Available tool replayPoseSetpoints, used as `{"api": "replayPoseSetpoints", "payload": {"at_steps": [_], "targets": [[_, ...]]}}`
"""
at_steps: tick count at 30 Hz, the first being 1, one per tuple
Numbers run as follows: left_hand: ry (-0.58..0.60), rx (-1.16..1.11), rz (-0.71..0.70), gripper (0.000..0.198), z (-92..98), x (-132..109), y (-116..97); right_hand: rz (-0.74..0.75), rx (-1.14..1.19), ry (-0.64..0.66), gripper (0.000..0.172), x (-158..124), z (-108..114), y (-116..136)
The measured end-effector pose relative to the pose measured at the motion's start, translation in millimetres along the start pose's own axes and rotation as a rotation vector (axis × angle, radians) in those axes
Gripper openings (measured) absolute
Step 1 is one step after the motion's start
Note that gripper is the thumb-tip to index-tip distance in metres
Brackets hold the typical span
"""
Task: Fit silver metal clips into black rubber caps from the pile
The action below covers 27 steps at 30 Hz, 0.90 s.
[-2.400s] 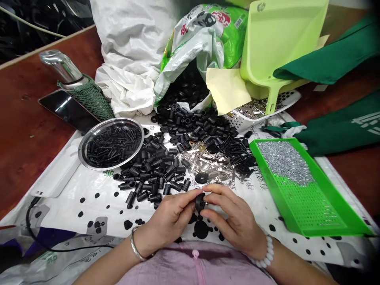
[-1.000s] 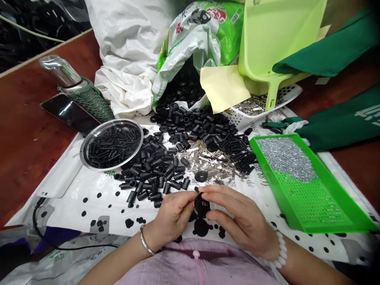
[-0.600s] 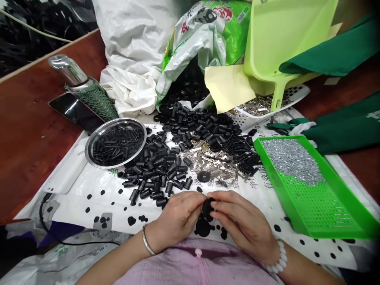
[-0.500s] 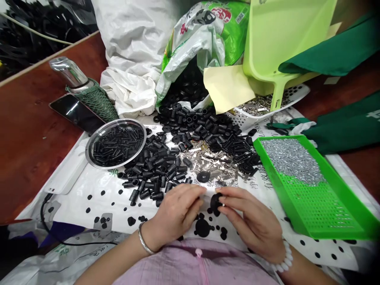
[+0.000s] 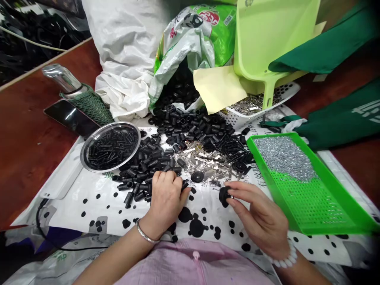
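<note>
My right hand (image 5: 255,213) pinches a small round black plastic part (image 5: 224,195) between thumb and fingers, just above the spotted white sheet (image 5: 97,190). My left hand (image 5: 166,196) has its fingers curled down onto the near edge of a heap of small black cylindrical caps (image 5: 151,166); what sits under its fingertips is hidden. Past my hands lie a loose black disc (image 5: 197,176) and a scatter of shiny metal clips (image 5: 204,164). A silver bangle circles my left wrist and a white bead bracelet my right.
A steel dish (image 5: 110,145) of black springs stands at left. A green perforated tray (image 5: 303,186) with small silver pieces lies at right. Behind are an open bag (image 5: 190,47) of black rings, a yellow-green scoop (image 5: 270,35), a phone (image 5: 69,116) and a netted flask (image 5: 77,93).
My hands were together working one black part. They have come apart: the left reached up-left into the cap heap, while the right kept the black part and shifted slightly right.
</note>
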State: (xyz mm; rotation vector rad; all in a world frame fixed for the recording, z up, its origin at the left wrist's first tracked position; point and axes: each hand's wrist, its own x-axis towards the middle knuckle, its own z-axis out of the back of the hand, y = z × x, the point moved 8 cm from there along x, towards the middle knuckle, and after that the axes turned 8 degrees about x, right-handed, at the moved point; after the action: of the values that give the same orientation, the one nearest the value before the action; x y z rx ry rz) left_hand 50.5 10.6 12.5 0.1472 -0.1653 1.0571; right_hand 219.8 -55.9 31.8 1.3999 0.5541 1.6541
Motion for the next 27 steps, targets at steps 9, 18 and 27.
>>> {"api": "replayPoseSetpoints", "payload": {"at_steps": [9, 18, 27], "targets": [[-0.072, -0.341, -0.110, 0.016, 9.0, -6.1, -5.4, -0.010, 0.056, -0.019, 0.025, 1.1, -0.4, 2.1], [-0.014, -0.698, -0.301, 0.018, 20.9, -15.0, -26.3, 0.121, 0.086, 0.181, 0.028, 12.4, -10.3, 30.0], [0.280, -1.089, -0.285, 0.025, 14.0, -20.4, -25.8, 0.269, 0.044, 0.407, 0.018, 21.0, -18.5, 52.1]]}}
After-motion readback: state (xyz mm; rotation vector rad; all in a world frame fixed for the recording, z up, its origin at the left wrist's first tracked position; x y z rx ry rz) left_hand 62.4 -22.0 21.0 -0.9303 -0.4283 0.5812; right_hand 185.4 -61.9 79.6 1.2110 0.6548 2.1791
